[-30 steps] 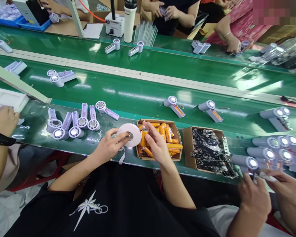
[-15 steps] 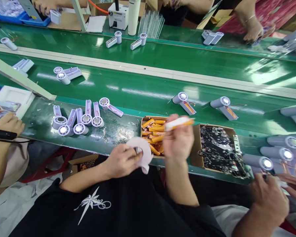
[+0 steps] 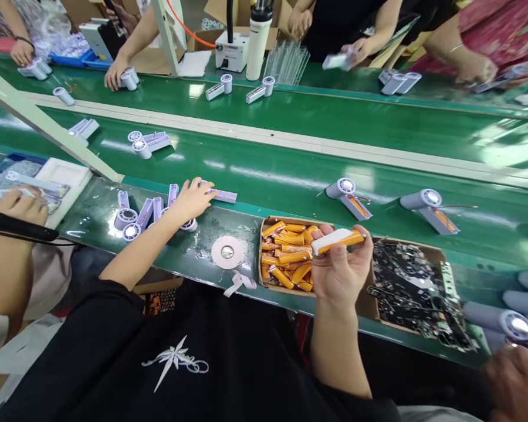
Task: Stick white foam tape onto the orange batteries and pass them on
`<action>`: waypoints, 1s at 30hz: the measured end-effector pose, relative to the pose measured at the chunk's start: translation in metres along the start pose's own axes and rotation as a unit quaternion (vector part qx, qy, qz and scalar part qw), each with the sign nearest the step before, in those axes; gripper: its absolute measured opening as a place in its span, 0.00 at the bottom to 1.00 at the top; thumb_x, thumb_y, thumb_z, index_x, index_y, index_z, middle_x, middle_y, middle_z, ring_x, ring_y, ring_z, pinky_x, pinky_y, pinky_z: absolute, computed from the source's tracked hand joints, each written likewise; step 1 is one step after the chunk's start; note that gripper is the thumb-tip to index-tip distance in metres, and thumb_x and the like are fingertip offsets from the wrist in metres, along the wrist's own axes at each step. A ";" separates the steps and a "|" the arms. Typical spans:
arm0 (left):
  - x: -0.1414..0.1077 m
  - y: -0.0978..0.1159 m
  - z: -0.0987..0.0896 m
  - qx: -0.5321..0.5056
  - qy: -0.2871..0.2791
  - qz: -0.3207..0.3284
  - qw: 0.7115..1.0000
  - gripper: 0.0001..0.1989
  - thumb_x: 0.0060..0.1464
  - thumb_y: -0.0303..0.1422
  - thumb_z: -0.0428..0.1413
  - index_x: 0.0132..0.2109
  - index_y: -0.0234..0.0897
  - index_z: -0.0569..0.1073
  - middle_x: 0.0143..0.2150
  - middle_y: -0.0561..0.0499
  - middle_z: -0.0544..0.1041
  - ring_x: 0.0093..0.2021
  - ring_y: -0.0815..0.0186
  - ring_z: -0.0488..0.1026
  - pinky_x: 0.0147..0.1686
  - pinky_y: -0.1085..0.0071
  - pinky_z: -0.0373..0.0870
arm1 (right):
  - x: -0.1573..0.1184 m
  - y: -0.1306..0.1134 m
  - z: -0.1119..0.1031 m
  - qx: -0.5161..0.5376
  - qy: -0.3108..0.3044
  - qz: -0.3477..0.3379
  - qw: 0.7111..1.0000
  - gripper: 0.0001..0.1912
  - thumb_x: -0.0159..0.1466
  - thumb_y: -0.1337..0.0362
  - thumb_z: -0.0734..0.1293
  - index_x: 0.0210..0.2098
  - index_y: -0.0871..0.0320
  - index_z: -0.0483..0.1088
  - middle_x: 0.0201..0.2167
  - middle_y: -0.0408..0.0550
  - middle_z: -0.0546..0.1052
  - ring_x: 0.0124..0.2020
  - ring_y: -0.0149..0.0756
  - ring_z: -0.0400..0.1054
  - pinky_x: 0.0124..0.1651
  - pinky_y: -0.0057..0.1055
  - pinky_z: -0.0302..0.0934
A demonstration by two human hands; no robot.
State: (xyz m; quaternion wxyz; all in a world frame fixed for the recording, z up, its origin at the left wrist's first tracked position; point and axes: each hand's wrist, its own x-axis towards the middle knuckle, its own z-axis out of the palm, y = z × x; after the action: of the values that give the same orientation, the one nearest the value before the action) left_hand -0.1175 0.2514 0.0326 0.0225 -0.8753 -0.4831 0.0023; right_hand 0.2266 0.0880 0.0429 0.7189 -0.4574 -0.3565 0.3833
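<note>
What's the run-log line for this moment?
left hand: on purple housing | right hand: holding orange cell with white strip | tape roll: on bench | other cells: in cardboard box

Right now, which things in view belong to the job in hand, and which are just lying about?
Job: orange battery with white strip, in right hand; fan housing at left hand; probably tape roll.
Lying about, probably: white tumbler, clear plastic sleeves.

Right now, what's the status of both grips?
Left grip on lavender casing. Right grip holding orange battery with white strip. Tape roll lies between them, tail loose.
</note>
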 end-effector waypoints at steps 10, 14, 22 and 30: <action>0.107 0.012 0.002 -0.066 -0.089 0.092 0.990 0.14 0.51 0.24 0.60 0.45 0.38 0.85 0.58 0.39 0.79 0.65 0.44 0.64 0.57 0.57 0.69 | 0.047 -0.026 0.034 -0.080 -0.115 -0.044 0.989 0.30 0.55 0.61 0.83 0.55 0.50 0.75 0.44 0.46 0.87 0.47 0.47 0.83 0.48 0.45 0.81; 0.130 0.009 0.000 -0.113 -0.142 0.087 0.980 0.09 0.50 0.30 0.62 0.40 0.42 0.85 0.47 0.49 0.85 0.48 0.58 0.77 0.46 0.71 0.69 | 0.084 -0.009 0.062 -0.128 -0.194 -0.064 0.971 0.29 0.56 0.58 0.81 0.55 0.52 0.74 0.43 0.45 0.87 0.42 0.43 0.84 0.51 0.43 0.80; 0.134 0.011 0.006 -0.175 -0.123 0.022 0.977 0.14 0.61 0.39 0.56 0.46 0.43 0.85 0.47 0.51 0.86 0.46 0.61 0.80 0.44 0.73 0.68 | 0.141 0.036 0.124 -0.581 -0.435 -0.084 0.683 0.22 0.73 0.56 0.68 0.63 0.55 0.70 0.46 0.52 0.86 0.48 0.43 0.81 0.54 0.34 0.70; 0.131 0.026 0.021 -0.207 -0.069 -0.016 0.976 0.14 0.66 0.40 0.54 0.46 0.43 0.84 0.48 0.49 0.86 0.47 0.58 0.80 0.44 0.71 0.68 | 0.144 0.059 0.136 -0.691 -0.467 -0.091 0.544 0.26 0.75 0.50 0.65 0.67 0.53 0.66 0.51 0.62 0.83 0.52 0.56 0.79 0.53 0.41 0.68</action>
State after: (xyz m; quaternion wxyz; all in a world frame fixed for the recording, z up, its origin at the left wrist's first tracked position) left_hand -0.0258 0.3493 0.0133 -0.1927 -0.8508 -0.4874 -0.0379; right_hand 0.1610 0.2832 0.0562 -0.0570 -0.5344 -0.8361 0.1103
